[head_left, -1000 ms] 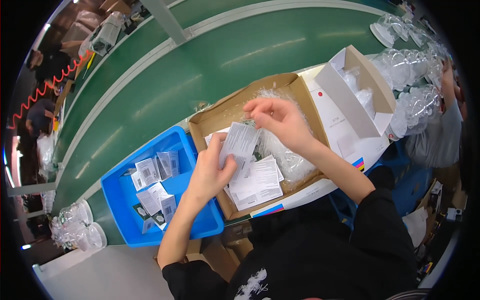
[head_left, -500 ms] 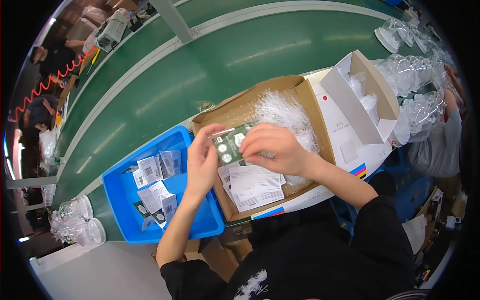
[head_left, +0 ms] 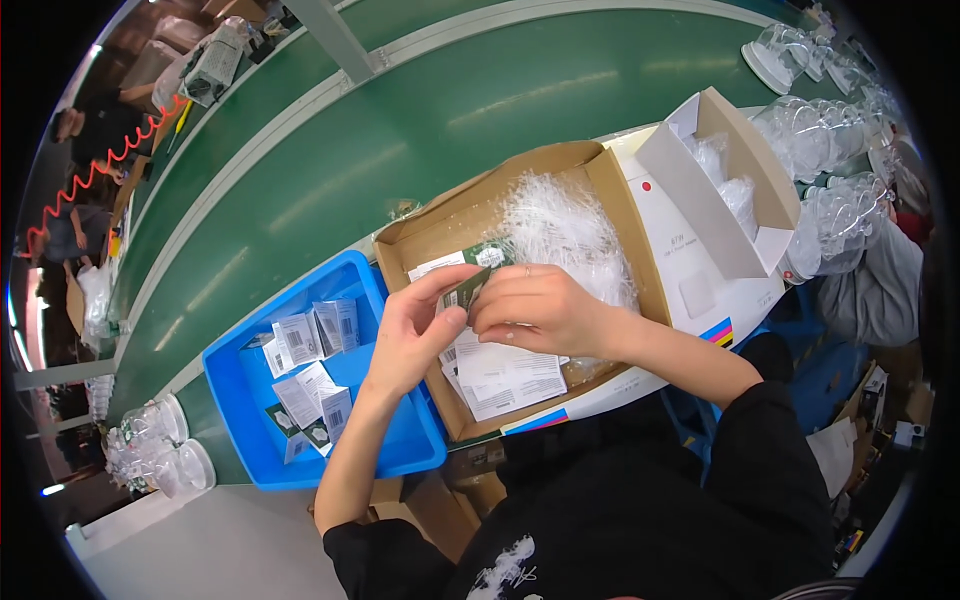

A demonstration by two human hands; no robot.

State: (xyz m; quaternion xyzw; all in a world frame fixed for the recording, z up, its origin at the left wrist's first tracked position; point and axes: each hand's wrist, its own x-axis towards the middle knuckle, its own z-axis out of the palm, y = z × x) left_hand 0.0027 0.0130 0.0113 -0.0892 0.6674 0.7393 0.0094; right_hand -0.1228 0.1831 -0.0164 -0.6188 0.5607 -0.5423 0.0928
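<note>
At the far left, a red coiled cord (head_left: 100, 165) hangs beside another work area, and below it several clear plastic domes (head_left: 155, 455) with white rims stand in a cluster at the edge of the green bench (head_left: 330, 180). Next comes a blue bin (head_left: 235, 400), set at a slant, with small folded cards (head_left: 310, 395) lying loosely in its middle, some white side up and some showing green. To its right is a shallow cardboard tray (head_left: 550, 158). Over the tray's left part, the left hand (head_left: 412, 330) pinches a small green card (head_left: 466, 291) between thumb and fingers; the card is tilted up, above the tray. White printed papers (head_left: 505, 380) lie in a loose pile below it, in the tray's near part. The right hand (head_left: 545, 312) meets the card from the other side, its fingers curled together at the right edge; I cannot tell whether they grip it or only press. Behind this hand, a heap of clear plastic strands (head_left: 560, 220) fills the tray's right part. Further right, an open white box (head_left: 690, 205) holds clear plastic bags (head_left: 738, 198), and more domes (head_left: 825, 230) stand in rows beyond it.
</note>
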